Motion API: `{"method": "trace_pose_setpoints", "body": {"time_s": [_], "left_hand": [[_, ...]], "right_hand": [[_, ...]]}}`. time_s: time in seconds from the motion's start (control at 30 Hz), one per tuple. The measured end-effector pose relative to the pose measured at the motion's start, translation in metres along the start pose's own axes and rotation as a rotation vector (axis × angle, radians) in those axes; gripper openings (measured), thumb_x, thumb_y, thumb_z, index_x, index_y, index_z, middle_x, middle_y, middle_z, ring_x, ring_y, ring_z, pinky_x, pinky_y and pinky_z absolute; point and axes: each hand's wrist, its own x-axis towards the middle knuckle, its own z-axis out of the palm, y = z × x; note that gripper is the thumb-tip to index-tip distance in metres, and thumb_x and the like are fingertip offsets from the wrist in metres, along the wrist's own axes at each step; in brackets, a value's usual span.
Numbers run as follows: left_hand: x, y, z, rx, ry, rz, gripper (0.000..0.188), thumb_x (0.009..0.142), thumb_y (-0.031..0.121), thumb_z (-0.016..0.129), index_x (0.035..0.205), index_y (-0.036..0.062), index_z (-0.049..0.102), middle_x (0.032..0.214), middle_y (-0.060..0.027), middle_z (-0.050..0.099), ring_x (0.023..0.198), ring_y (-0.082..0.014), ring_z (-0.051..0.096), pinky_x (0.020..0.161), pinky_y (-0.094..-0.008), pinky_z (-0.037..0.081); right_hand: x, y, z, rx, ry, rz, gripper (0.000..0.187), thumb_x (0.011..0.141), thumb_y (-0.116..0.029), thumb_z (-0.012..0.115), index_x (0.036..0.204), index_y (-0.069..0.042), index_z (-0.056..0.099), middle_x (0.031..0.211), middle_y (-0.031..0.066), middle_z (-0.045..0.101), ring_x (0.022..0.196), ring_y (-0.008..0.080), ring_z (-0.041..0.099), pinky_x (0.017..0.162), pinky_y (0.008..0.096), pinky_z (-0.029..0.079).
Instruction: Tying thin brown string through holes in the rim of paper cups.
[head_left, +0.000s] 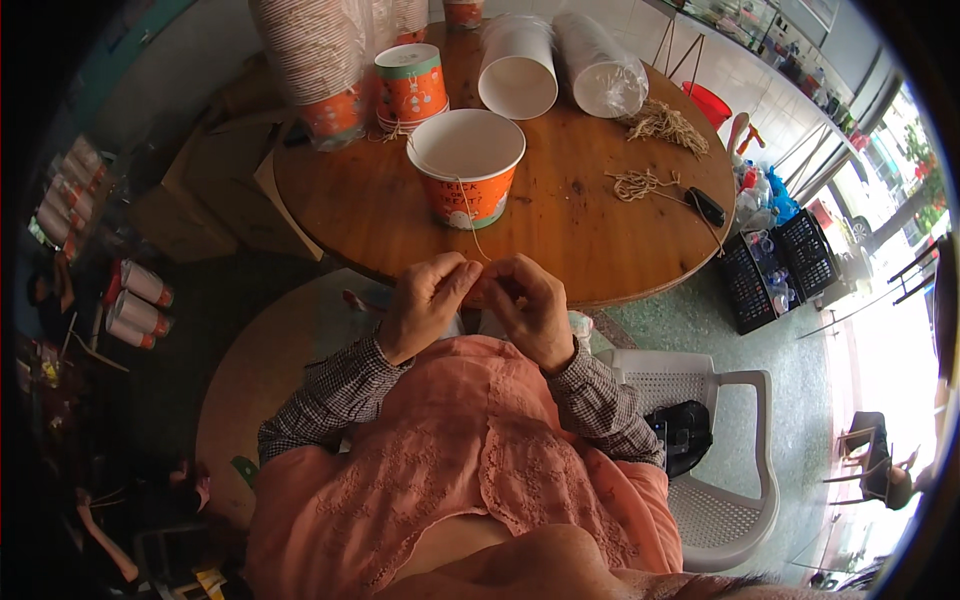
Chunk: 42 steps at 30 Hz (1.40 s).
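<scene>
Orange bucket [465, 198]: is standing on the table [590, 235], showing its white inside.
String [475, 240]: is running from the bucket to both hands.
Left hand [425, 300]: is pinching the string before the bucket, fingertips closed.
Right hand [535, 308]: is pinching it likewise.
Plastic sleeve [590, 40]: is wrapping white tubs behind the bucket.
Black crate [748, 285]: is holding bottles, right of the bucket.

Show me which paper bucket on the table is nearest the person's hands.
The upright orange bucket with a string running down toward the left hand and right hand. The green-topped bucket, tall stack and sideways white buckets are farther back.
</scene>
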Motion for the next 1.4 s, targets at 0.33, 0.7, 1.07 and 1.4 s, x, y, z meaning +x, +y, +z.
{"method": "trace_pose_setpoints", "body": {"time_s": [0.33, 0.7, 1.07, 1.4], "left_hand": [[-0.002, 0.006, 0.002, 0.196, 0.089, 0.213, 0.009, 0.094, 0.009, 0.054, 0.094, -0.0001, 0.051, 0.080, -0.0111, 0.056, 0.066, -0.0187, 0.056, 0.060, -0.0294, 0.045], [0.002, 0.009, 0.000, 0.288, 0.065, 0.267, 0.007, 0.091, 0.004, 0.057, 0.092, -0.0006, 0.052, 0.080, -0.0134, 0.055, 0.071, -0.0269, 0.058, 0.064, -0.0324, 0.047], [0.012, 0.007, 0.006, 0.299, 0.087, 0.364, 0.013, 0.084, -0.004, 0.061, 0.093, 0.0002, 0.051, 0.086, -0.0129, 0.055, 0.079, -0.0296, 0.058, 0.069, -0.0354, 0.047], [0.018, 0.003, 0.007, 0.465, 0.085, 0.517, 0.015, 0.083, -0.002, 0.062, 0.093, 0.0008, 0.051, 0.090, -0.0130, 0.055, 0.085, -0.0319, 0.057, 0.073, -0.0383, 0.048]], "right_hand": [[0.002, -0.008, -0.004, -0.067, -0.039, -0.030, 0.009, 0.084, -0.002, 0.065, 0.091, 0.000, 0.059, 0.078, 0.0090, 0.058, 0.062, 0.0147, 0.056, 0.056, 0.0277, 0.045], [0.001, -0.002, -0.009, -0.213, -0.032, -0.080, 0.008, 0.086, -0.003, 0.064, 0.091, -0.001, 0.058, 0.071, 0.0045, 0.055, 0.060, 0.0105, 0.050, 0.054, 0.0246, 0.041], [0.002, 0.006, -0.016, -0.126, 0.029, -0.060, 0.009, 0.084, -0.001, 0.065, 0.091, 0.000, 0.058, 0.072, 0.0024, 0.058, 0.061, 0.0066, 0.052, 0.056, 0.0222, 0.042], [0.006, 0.004, -0.028, -0.061, -0.065, 0.049, 0.008, 0.088, -0.005, 0.064, 0.088, 0.000, 0.058, 0.066, 0.0000, 0.056, 0.058, 0.0048, 0.049, 0.053, 0.0213, 0.041]]}}
